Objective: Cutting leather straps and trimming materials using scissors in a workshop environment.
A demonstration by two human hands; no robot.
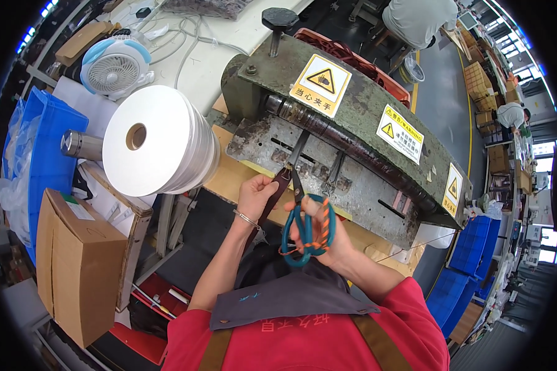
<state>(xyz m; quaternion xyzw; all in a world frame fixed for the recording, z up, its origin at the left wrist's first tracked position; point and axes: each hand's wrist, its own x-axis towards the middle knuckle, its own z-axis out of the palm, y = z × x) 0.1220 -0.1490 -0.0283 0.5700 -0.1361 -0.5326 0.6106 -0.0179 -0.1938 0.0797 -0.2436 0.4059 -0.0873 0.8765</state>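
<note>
My left hand (pixel 255 201) pinches a dark maroon strap (pixel 277 190) that slants down toward my lap. My right hand (pixel 328 241) grips scissors with teal handles (pixel 296 250), wound with orange cord. Their dark blades are at the strap's upper end, by a metal bar on a worn steel plate (pixel 247 147); whether they are closed on the strap I cannot tell. Above the plate is a green machine (pixel 368 99) with yellow warning labels and a long dark roller.
A large white spool (pixel 158 123) stands left, with a steel flask (pixel 83 145), blue bin (pixel 40 133), cardboard box (pixel 74 266) and fan (pixel 114 68). A red tray (pixel 393 86) lies behind the machine, blue crates (pixel 470 247) at right. Two people (pixel 411 18) (pixel 510 114) are farther off.
</note>
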